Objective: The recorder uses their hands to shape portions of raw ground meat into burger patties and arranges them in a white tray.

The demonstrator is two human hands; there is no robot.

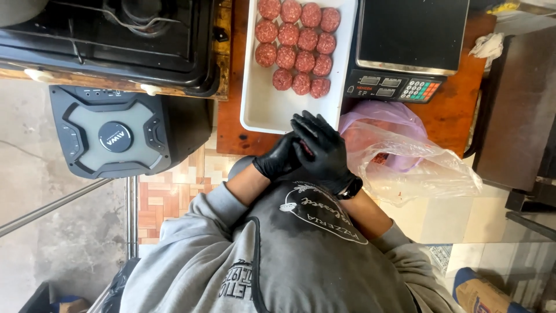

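Nearest the lens, at the bottom of the frame: a grey sweatshirt (191, 255) under a dark apron (313, 249) with a white printed emblem. Both forearms rise from it toward the centre of the frame.

Hands: both wear black gloves. The left hand (277, 161) and right hand (322, 149) are pressed together at frame centre, the right closed over the left with its fingers (310, 124) spread across the top. A thin reddish sliver shows between the palms; whether anything is gripped there cannot be told. A dark watch (351, 188) sits on the right wrist.

Just above the hands: a white rectangular tray (272, 110) on a wooden table (457, 110). The fingertips of the right hand reach the tray's near rim. The tray's upper half holds fifteen raw meatballs (295, 46), in three rows of four and one of three, touching one another. Its lower half is bare.

Right of the tray, touching it: a scale (405, 35) with a black platform and a keypad strip along its near edge. Below the scale, just beside the right hand: a crumpled clear plastic bag (417, 168) over a pale purple one (388, 116), hanging off the table edge.

Upper right: a white cloth (489, 45). Upper left: a black appliance (116, 40) on a wooden ledge, with a black speaker (116, 136) below it on the floor. Lower right corner: a brown sack (483, 295).
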